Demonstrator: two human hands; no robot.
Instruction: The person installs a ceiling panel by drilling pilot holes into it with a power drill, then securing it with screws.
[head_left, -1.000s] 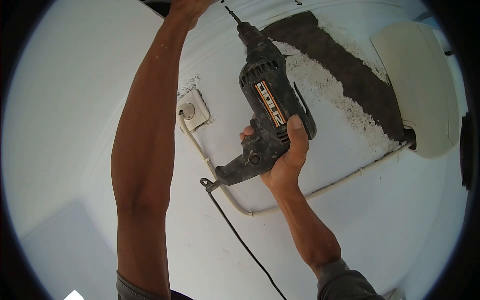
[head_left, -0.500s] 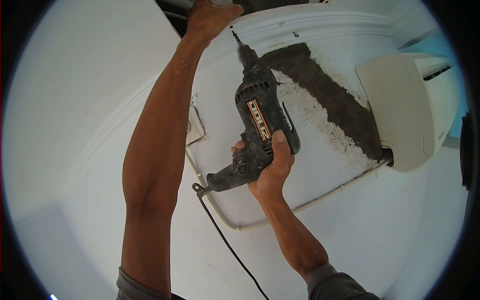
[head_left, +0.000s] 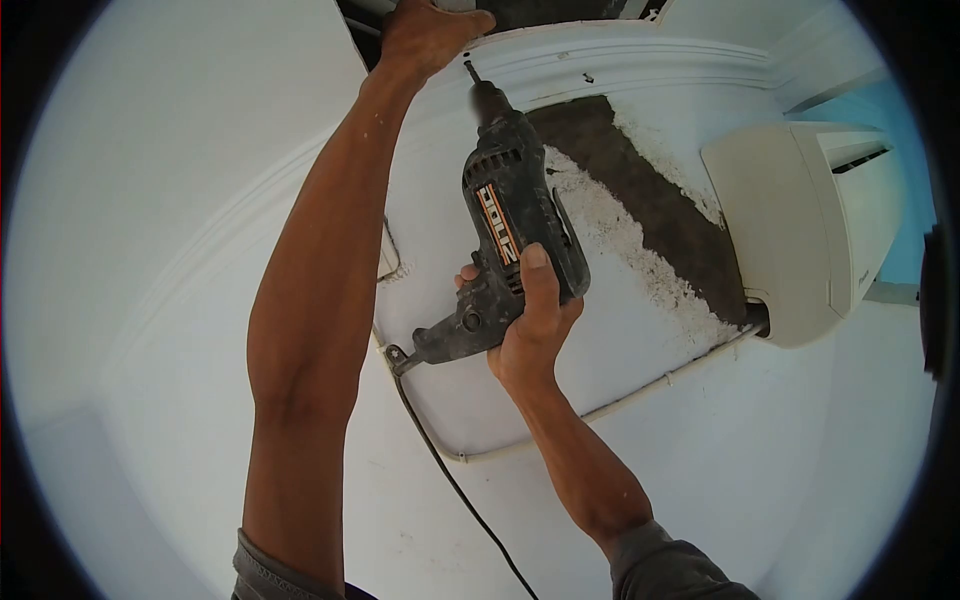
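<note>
My right hand (head_left: 540,320) is wrapped round a black electric drill (head_left: 505,205) with an orange-and-white label, its thumb on the drill's side. The drill points upward. Its thin bit (head_left: 472,72) ends just below a small dark hole (head_left: 466,54) in the white cornice (head_left: 620,55); contact cannot be made out. The drill's black cord (head_left: 462,490) hangs from the handle. Overhead, my left hand (head_left: 425,38) reaches to the edge of a dark ceiling opening (head_left: 545,12). Its thumb is stretched to the right along that edge, while the other fingers are largely hidden.
A white wall air conditioner (head_left: 790,230) is at the right. From it a dark bare strip (head_left: 660,200) with chipped edges runs up the wall. A pale conduit (head_left: 620,400) curves below, and a wall box (head_left: 388,255) is partly behind my left arm.
The drill and my right hand have shifted slightly up and left in view, with the drill a little more upright. The wall has shifted slightly too. My left hand stays at the opening.
</note>
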